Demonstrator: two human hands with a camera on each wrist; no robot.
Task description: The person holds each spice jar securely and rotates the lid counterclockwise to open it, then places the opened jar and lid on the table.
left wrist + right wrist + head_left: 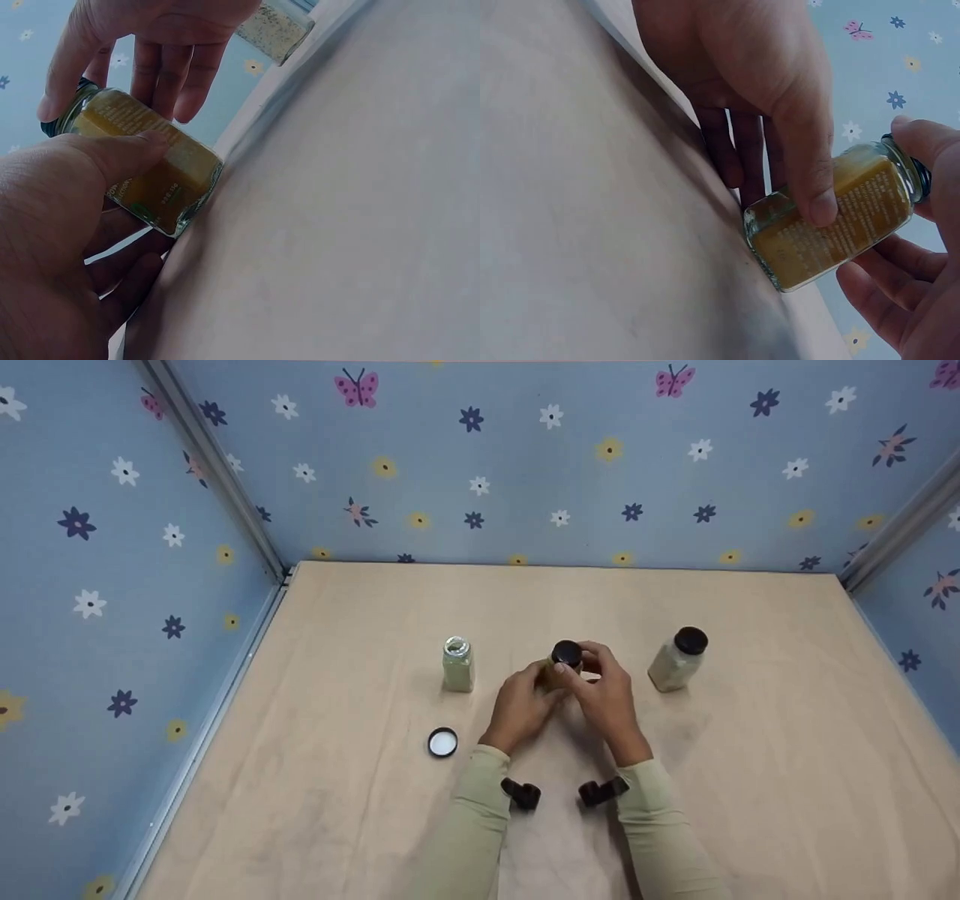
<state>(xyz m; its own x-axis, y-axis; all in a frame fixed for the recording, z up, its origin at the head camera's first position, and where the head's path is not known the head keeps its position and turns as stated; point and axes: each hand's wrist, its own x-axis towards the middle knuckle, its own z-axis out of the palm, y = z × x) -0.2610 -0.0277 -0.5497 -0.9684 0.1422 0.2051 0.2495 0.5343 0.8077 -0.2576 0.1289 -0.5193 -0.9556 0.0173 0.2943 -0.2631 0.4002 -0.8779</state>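
A glass spice jar of yellow-brown powder (161,176) with a black lid (567,653) stands between both hands, its base right at the cloth. My left hand (519,706) grips the jar's body, thumb flat along the printed side in the left wrist view. At the top, my right hand (606,690) pinches the black lid, its thumb on the near edge in the right wrist view. To the left stands a lidless jar of pale green contents (458,666). A loose black lid (442,742) lies in front of it, white inside facing up.
Right of the hands is another glass jar (673,664), black-capped, with pale speckled contents. A beige cloth (337,660) covers the table. Blue flowered panels (517,457) wall the back and sides, with metal posts (217,465) at the corners.
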